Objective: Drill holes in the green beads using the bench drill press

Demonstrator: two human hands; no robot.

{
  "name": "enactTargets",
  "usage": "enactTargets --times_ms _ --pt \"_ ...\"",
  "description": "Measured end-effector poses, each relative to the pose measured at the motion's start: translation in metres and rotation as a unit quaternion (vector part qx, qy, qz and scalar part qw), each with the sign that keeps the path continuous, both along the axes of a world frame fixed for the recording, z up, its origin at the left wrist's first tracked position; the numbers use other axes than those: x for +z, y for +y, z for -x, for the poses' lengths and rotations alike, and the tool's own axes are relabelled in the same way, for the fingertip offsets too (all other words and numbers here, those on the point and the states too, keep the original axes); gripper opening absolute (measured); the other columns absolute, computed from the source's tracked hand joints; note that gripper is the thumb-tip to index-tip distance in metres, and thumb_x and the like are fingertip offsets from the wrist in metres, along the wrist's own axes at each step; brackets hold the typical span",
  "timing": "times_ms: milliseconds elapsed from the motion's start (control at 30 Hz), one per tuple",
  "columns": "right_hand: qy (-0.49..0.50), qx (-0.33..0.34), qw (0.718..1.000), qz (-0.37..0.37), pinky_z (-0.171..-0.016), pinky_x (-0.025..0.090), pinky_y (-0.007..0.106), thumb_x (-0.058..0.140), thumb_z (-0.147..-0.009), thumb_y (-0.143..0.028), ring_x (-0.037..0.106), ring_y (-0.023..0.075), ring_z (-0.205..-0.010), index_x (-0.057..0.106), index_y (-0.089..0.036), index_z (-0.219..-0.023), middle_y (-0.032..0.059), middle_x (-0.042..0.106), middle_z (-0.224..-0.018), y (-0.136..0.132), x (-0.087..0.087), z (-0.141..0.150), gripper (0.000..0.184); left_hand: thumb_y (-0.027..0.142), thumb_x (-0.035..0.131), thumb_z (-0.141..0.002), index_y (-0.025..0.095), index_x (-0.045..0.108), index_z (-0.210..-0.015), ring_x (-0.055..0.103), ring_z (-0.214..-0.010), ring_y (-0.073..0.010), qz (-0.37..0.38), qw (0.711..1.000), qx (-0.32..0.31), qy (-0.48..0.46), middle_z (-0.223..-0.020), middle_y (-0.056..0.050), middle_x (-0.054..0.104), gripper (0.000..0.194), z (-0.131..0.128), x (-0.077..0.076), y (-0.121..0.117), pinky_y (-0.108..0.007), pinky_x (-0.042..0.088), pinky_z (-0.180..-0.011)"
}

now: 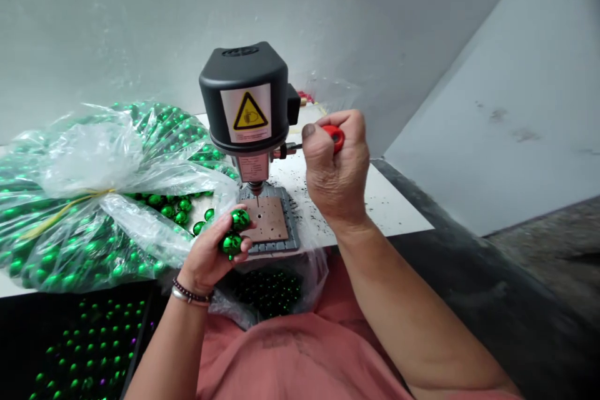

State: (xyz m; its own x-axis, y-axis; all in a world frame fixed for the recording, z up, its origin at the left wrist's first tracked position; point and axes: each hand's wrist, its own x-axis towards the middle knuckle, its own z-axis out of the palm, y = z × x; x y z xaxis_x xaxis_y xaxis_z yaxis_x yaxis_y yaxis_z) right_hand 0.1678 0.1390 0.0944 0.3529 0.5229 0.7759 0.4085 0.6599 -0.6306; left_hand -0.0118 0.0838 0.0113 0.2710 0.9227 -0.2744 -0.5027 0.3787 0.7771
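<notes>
From the head camera, your left hand (209,253) was raised just in front of the bench drill (246,97), its fingers (209,231) curled and grasping two glossy green balls (240,220), which overlapped the near side of a brown square pad (265,219). Your right hand (335,178) was clenched around the red-knobbed feed lever (334,136) on the drill's right side, hiding part of it. The drill bit (257,201) pointed down at the pad, which sat in a grey base plate (291,231). On the desk (398,212) to the left, a clear plastic bag (94,194) of similar balls, tied with yellow string (60,215), pressed up to the plate's left edge, with loose green balls (171,209) between them. Dark specks (370,200) littered the desk to the right. Below the desk edge, another clear bag of green balls (267,290) lay against your pink shirt (300,356), and more green balls filled a black tray (89,350) at lower left.
</notes>
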Motion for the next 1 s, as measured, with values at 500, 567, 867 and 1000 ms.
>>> enactTargets --times_ms 500,567,867,1000 --pt "-0.013 -0.002 1.0 0.021 -0.048 0.039 0.014 0.051 -0.081 -0.033 0.036 0.0003 -0.052 0.042 -0.018 -0.076 -0.0069 0.039 -0.062 -0.002 0.0 -0.002 0.018 0.038 0.063 -0.072 0.019 0.061 -0.114 0.056 -0.096 -0.0217 -0.258 0.723 0.007 0.64 -0.102 -0.008 0.06 0.046 -0.006 -0.018 0.026 -0.035 0.044 -0.087" --pt "-0.012 0.001 1.0 0.02 -0.048 0.038 0.014 0.051 -0.081 -0.033 0.036 0.0002 -0.051 0.042 -0.019 -0.076 -0.0071 0.039 -0.062 -0.002 0.0 -0.002 0.018 0.035 0.059 -0.075 0.018 0.053 -0.124 0.057 -0.094 -0.0209 -0.265 0.729 -0.01 0.631 -0.105 -0.008 0.061 0.052 -0.005 -0.016 0.027 -0.034 0.045 -0.084" --pt "-0.006 0.005 1.0 -0.001 -0.047 0.037 0.013 0.05 -0.082 -0.031 0.036 0.0 -0.052 0.042 -0.019 -0.074 -0.0071 0.039 -0.061 0.0 -0.001 -0.002 0.017 0.04 0.05 -0.081 0.015 0.053 -0.113 0.057 -0.09 -0.0189 -0.272 0.756 -0.014 0.595 -0.101 -0.008 0.061 0.041 -0.004 -0.018 0.027 -0.034 0.046 -0.082" --pt "-0.01 0.003 1.0 -0.006 -0.048 0.037 0.013 0.049 -0.082 -0.033 0.036 -0.0003 -0.051 0.042 -0.019 -0.074 -0.0072 0.039 -0.061 0.0 -0.002 -0.001 0.018 0.041 0.059 -0.074 0.019 0.062 -0.11 0.056 -0.096 -0.0212 -0.267 0.76 0.02 0.592 -0.104 -0.007 0.062 0.043 -0.001 -0.021 0.031 -0.034 0.045 -0.087"
